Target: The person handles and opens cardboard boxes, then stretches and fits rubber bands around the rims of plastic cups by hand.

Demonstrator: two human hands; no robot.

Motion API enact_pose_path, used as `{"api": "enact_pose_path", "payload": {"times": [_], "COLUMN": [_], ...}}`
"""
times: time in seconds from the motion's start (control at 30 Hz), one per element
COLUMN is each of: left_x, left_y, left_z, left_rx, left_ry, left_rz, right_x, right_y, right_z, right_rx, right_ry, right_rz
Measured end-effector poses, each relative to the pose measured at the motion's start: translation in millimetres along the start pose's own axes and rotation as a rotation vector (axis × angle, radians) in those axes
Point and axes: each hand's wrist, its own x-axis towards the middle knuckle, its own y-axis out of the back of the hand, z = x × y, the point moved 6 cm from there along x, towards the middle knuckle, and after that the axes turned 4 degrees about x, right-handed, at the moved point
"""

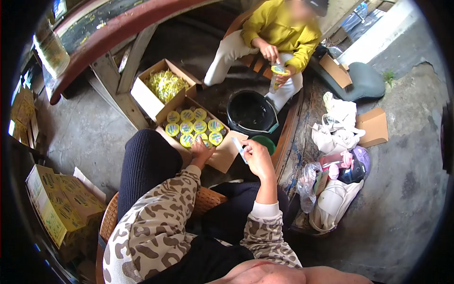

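Observation:
A cardboard box (227, 152) in front of my knees holds rows of sealed cups (186, 127) with yellow-rimmed printed lids. My left hand (202, 151) reaches over the near edge of the box, its fingers closed on a lidded cup (204, 140) in the front row. To the right, my right hand (258, 158) is raised beside the open flap. It grips a slim, pale-blue, knife-like tool (239, 149) that points up and to the left; its exact kind is unclear.
Behind the cups stands a box of yellow strips (166, 86). A black bucket (251, 111) and green container (265, 143) are nearby. Opposite sits a person in a yellow top (279, 33), holding a similar cup (281, 71). Bags (338, 123) lie right, printed cartons (61, 199) left.

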Motion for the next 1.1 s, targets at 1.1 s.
{"api": "enact_pose_path", "payload": {"times": [1.1], "left_x": [24], "left_y": [311], "left_z": [160], "left_rx": [-1.504], "left_ry": [-0.364], "left_rz": [-0.805], "right_x": [-5], "right_y": [22], "right_z": [0], "right_rx": [-0.055], "right_ry": [-0.012], "right_rz": [0.205]}}
